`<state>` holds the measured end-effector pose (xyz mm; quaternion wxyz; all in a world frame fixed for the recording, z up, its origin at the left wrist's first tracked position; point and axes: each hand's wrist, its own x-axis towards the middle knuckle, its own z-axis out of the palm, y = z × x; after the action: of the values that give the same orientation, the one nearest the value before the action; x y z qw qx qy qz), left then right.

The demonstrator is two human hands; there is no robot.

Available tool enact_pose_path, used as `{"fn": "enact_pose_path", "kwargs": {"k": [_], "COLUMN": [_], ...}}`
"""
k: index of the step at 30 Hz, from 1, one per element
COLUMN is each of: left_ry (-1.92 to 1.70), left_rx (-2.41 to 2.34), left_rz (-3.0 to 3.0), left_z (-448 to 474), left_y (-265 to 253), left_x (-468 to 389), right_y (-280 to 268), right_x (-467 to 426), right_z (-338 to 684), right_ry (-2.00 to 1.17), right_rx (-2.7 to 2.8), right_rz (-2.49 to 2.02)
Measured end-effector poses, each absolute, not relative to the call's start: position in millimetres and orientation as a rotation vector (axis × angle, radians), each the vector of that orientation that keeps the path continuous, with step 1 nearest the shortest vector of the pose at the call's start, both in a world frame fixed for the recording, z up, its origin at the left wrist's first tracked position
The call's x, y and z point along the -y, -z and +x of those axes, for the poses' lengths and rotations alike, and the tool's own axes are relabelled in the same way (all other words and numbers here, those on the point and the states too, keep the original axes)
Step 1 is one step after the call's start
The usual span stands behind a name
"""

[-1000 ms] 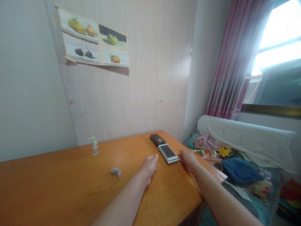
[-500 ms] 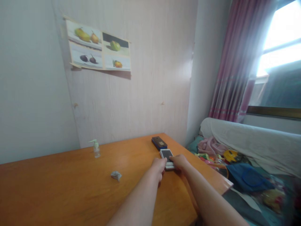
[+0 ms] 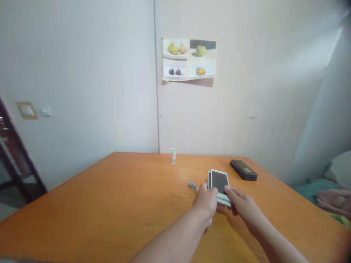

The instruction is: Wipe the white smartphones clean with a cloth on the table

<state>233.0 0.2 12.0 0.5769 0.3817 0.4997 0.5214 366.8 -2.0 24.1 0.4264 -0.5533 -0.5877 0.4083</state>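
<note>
A white-framed phone (image 3: 219, 179) with a dark screen lies on top of at least one other white phone, the two slightly offset. My left hand (image 3: 206, 202) grips the stack's left side, thumb on top. On its right side my right hand (image 3: 242, 201) holds it too, with the thumb on the near right edge. The fingers beneath are mostly hidden. The stack appears raised over the table. Just behind my left hand is a small crumpled grey piece (image 3: 193, 186), partly covered by it.
Several dark phone-like slabs, one with a blue edge, form a pile (image 3: 243, 170) at the back right of the orange wooden table (image 3: 123, 204). A small clear pump bottle (image 3: 173, 157) stands near the back edge. Fruit pictures (image 3: 189, 59) hang on the wall.
The view has swung left. Both hands have carried the white phones left, away from the dark pile and closer to the crumpled grey piece.
</note>
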Motion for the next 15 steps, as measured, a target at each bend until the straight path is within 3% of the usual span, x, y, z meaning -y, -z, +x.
{"fn": "enact_pose_path", "kwargs": {"k": [5, 15], "left_ry": [-1.465, -1.588], "left_rx": [-1.339, -1.841], "left_rz": [0.846, 0.573], "left_z": [118.6, -97.9], "left_y": [-16.2, -12.6], "left_x": [24.0, 87.7], "right_y": [-28.5, 19.5], "right_x": [9.3, 5.1], "right_z": [287.9, 177.3], "right_ry": [-1.252, -1.138], "right_rx": [1.552, 1.859], "right_rz": [-1.298, -1.120]}}
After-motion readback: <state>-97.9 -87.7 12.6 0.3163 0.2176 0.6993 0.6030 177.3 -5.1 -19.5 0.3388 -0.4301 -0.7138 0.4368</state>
